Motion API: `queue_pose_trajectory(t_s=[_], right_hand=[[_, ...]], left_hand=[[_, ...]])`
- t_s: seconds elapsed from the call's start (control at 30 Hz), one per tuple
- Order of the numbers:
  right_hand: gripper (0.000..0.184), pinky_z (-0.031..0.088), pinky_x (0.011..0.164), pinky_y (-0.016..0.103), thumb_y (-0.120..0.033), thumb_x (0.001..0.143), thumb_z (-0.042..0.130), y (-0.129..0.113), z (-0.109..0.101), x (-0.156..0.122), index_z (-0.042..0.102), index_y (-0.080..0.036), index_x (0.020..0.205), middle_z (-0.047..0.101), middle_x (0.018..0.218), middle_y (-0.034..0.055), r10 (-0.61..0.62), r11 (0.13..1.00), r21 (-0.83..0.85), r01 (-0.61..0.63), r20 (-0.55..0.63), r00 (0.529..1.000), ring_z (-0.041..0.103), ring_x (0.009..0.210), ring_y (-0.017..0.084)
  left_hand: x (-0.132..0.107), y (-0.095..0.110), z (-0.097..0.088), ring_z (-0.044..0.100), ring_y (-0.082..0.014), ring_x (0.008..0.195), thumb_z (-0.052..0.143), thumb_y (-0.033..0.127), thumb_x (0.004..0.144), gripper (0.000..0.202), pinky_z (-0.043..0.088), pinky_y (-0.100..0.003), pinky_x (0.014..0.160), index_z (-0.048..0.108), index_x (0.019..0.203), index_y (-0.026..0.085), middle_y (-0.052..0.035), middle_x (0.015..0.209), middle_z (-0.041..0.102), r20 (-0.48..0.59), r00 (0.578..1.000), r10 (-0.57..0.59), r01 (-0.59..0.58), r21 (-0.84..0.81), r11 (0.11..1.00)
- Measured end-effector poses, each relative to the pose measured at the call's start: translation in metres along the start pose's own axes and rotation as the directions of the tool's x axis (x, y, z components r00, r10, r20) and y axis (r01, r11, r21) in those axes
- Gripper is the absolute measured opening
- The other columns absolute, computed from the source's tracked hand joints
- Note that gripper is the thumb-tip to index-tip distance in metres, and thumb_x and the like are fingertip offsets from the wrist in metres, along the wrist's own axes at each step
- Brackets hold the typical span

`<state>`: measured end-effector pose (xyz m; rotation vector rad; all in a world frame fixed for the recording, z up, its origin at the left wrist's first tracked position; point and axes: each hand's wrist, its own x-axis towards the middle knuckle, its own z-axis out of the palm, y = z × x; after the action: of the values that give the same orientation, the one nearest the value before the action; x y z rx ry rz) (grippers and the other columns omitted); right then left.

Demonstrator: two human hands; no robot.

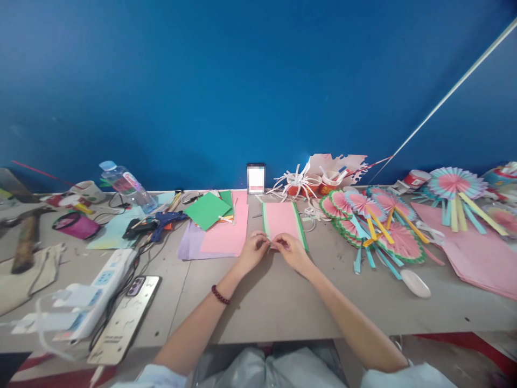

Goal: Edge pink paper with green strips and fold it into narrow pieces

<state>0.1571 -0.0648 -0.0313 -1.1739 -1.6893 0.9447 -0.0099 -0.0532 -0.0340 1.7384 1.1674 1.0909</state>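
Observation:
In front of me lies a pink paper sheet (283, 217) with green and pale strips along its long sides. My left hand (255, 249) pinches the near edge of this sheet at its left corner, thumb and fingertips pressed together. Close beside it, my right hand (291, 251) pinches the same near edge a little further right. The fingertips of both hands nearly meet, and they cover part of the edge. To the left, green paper squares (208, 210) rest on larger pink sheets (224, 240) and a purple sheet (189, 245).
Finished-looking pleated paper fans (379, 210) lie at the right, by a white spoon-shaped piece (416, 283) and pink sheets (480, 258). Leftward are a glue gun (167, 221), a power strip (103, 285), a phone (125, 318), a plastic bottle (129, 186) and a hammer (26, 242).

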Motion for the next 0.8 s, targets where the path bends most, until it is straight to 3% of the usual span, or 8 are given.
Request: queue_pose_trajectory(t_s=[0.1, 0.27, 0.8], right_hand=[[0.011, 0.053, 0.069, 0.031, -0.028, 0.081, 0.053, -0.0005, 0.0002, -0.0004, 0.059, -0.019, 0.077, 0.066, 0.077, 0.0038, 0.01, 1.0, 0.008, -0.01, 0.001, 1.0, 0.063, 0.072, 0.017], [0.013, 0.052, 0.067, 0.03, -0.03, 0.08, 0.055, 0.0007, 0.002, -0.0005, 0.06, -0.019, 0.076, 0.066, 0.076, 0.0035, 0.034, 0.999, 0.016, -0.034, -0.019, 0.999, 0.062, 0.07, 0.017], [0.016, 0.052, 0.066, 0.03, -0.034, 0.079, 0.056, 0.0057, 0.0039, 0.0007, 0.06, -0.02, 0.074, 0.066, 0.074, 0.0032, 0.074, 0.997, 0.004, -0.074, -0.008, 0.997, 0.062, 0.069, 0.017]], left_hand=[[-0.0003, -0.0025, 0.0016, 0.06, -0.0195, 0.087, 0.062, 0.03, 0.076, 0.017, 0.05, -0.034, 0.078, 0.068, 0.067, 0.017, -0.0083, 0.089, 0.062, -0.03, 0.999, -0.045, 0.042, -0.095, 0.995], [-0.0017, -0.0011, 0.0037, 0.055, -0.0113, 0.062, 0.064, 0.04, 0.072, 0.026, 0.046, -0.022, 0.048, 0.067, 0.066, 0.015, -0.0072, 0.089, 0.06, 0.061, 0.978, -0.202, 0.211, -0.254, 0.944], [-0.0003, 0.0009, 0.003, 0.056, -0.0131, 0.062, 0.063, 0.039, 0.073, 0.027, 0.048, -0.024, 0.054, 0.065, 0.064, 0.013, -0.0069, 0.08, 0.063, 0.091, 0.974, -0.206, 0.223, -0.255, 0.941]])
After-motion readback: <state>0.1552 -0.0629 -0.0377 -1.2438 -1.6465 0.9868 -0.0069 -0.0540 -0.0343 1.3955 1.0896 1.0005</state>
